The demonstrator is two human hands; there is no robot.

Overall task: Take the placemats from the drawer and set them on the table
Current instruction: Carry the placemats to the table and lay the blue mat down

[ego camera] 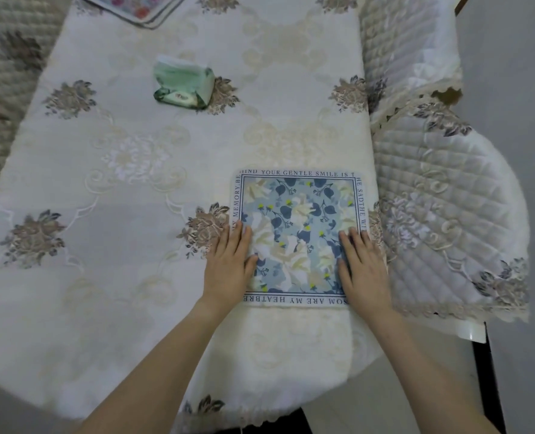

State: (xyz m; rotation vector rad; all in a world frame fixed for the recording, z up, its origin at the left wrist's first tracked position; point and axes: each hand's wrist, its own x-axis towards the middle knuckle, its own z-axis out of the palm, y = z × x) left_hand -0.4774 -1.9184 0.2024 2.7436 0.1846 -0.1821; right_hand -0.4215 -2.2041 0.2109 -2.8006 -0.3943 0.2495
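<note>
A blue floral placemat (pixel 297 214) with a lettered border lies flat on the table (pixel 119 214), near its right edge. My left hand (pixel 228 266) presses flat on the mat's left edge, fingers straight. My right hand (pixel 361 270) lies flat on its right side, fingers straight too. At the far end of the table a stack of pink floral placemats (pixel 138 7) sits partly out of view.
A green tissue pack (pixel 183 83) stands on the cream embroidered tablecloth beyond the mat. A chair with a quilted cover (pixel 441 195) is close to the table's right edge. Another quilted seat (pixel 6 73) is at the left.
</note>
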